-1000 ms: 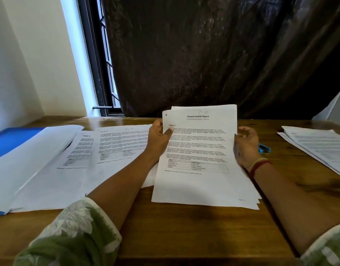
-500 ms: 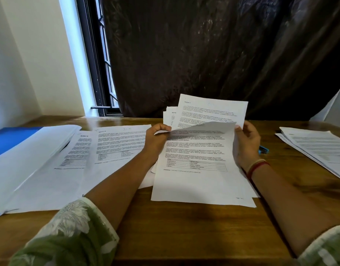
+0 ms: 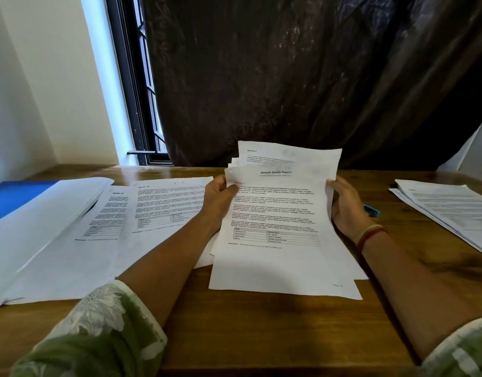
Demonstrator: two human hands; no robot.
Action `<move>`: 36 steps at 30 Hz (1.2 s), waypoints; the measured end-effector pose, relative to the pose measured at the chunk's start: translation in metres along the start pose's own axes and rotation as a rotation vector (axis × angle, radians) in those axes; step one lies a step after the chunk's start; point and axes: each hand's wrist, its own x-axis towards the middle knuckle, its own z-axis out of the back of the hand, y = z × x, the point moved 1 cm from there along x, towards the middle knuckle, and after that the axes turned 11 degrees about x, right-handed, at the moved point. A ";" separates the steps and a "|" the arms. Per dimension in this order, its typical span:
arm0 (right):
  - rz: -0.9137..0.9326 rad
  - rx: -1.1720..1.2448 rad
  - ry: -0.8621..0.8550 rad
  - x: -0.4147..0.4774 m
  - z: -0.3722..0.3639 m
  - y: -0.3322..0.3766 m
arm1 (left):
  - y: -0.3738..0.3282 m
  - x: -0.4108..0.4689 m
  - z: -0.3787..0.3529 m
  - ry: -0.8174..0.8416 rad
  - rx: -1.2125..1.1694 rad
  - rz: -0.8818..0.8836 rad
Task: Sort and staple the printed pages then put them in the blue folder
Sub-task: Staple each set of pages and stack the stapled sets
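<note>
A stack of printed pages (image 3: 277,235) stands tilted on the wooden table (image 3: 261,336), lower edge resting on the wood. Its front sheet is headed "Sample Health Report"; a "Section 2" sheet (image 3: 288,155) sticks up behind it. My left hand (image 3: 216,198) pinches the stack's upper left edge with thumb on the front. My right hand (image 3: 346,208) grips the right edge. The blue folder (image 3: 8,198) lies open at the far left, partly under white sheets. A small blue stapler (image 3: 371,210) peeks out behind my right wrist.
Loose printed pages (image 3: 158,208) are spread flat left of my left arm, overlapping the folder. Another pile of pages (image 3: 449,213) lies at the right edge. A dark curtain (image 3: 302,77) hangs behind the table, with a window at the back left.
The front sheet, bent forward half a second ago, stands flat against the stack again. A rear sheet now sticks up higher behind it. Both hands keep their hold on the edges.
</note>
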 end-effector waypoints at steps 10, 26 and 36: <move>-0.123 0.056 0.137 -0.004 0.003 0.001 | -0.001 0.001 -0.002 -0.016 -0.053 0.000; 0.234 -0.066 -0.173 -0.011 0.000 0.004 | 0.004 0.004 0.000 0.092 -0.163 -0.135; -0.058 0.070 0.208 -0.014 0.002 0.010 | -0.005 0.002 -0.001 0.073 -0.211 0.019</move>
